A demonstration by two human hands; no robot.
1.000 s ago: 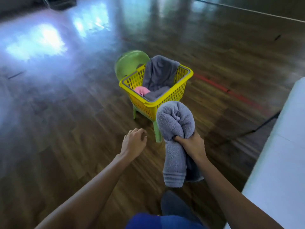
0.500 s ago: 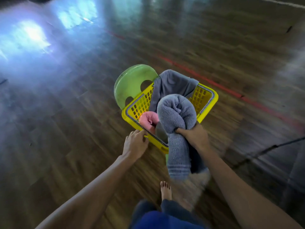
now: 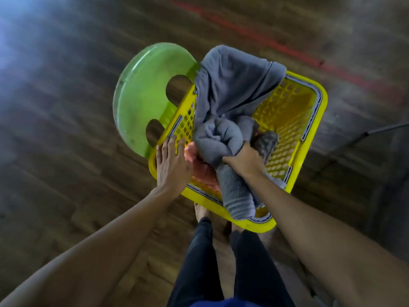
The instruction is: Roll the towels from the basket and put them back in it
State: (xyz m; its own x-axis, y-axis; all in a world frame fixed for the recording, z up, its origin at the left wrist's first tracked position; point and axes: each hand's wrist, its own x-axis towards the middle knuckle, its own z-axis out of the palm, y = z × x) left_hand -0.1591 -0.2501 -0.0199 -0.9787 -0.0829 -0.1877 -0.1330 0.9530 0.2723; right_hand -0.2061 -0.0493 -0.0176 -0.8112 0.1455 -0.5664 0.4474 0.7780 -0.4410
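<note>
A yellow plastic basket (image 3: 307, 120) stands on a green plastic chair (image 3: 143, 103). My right hand (image 3: 245, 161) grips a rolled grey towel (image 3: 219, 140) and holds it inside the basket, its loose end hanging over the near rim. My left hand (image 3: 171, 165) rests flat with fingers spread on the basket's left rim. A pink towel (image 3: 200, 169) lies in the basket under the grey roll, mostly hidden. Another grey towel (image 3: 232, 85), unrolled, drapes over the far left corner of the basket.
The dark wooden floor (image 3: 66, 151) surrounds the chair, with a red line (image 3: 276, 45) running across it at the upper right. My legs in dark trousers (image 3: 221, 262) and bare feet stand right in front of the basket.
I have walked up to the basket. My right hand has brought the rolled grey towel down into it, and my left hand has moved onto the basket's left rim.
</note>
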